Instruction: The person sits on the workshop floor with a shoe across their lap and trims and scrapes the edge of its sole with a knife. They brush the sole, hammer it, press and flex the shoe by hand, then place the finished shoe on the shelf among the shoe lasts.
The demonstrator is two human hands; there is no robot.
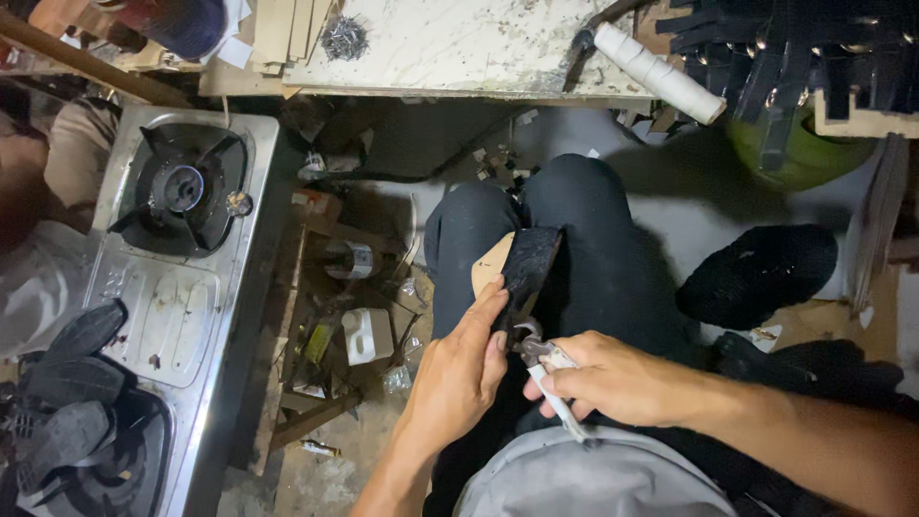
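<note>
Cluttered floor below, left hand [459,369] steadies a stiff, light black shoe sole [526,268] by its edge while right hand [613,378] grips pliers [550,383].

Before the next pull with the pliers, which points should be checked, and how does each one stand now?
1. Left hand steadies the shoe piece: ok.
2. Right hand grips the pliers: ok.
3. Pliers bite the piece's edge: cannot tell.
4. Piece rests on the knee: ok.
5. Left fingers are away from the pliers: not ok, they are close.
6. Light on the work: not ok, dim.
</note>
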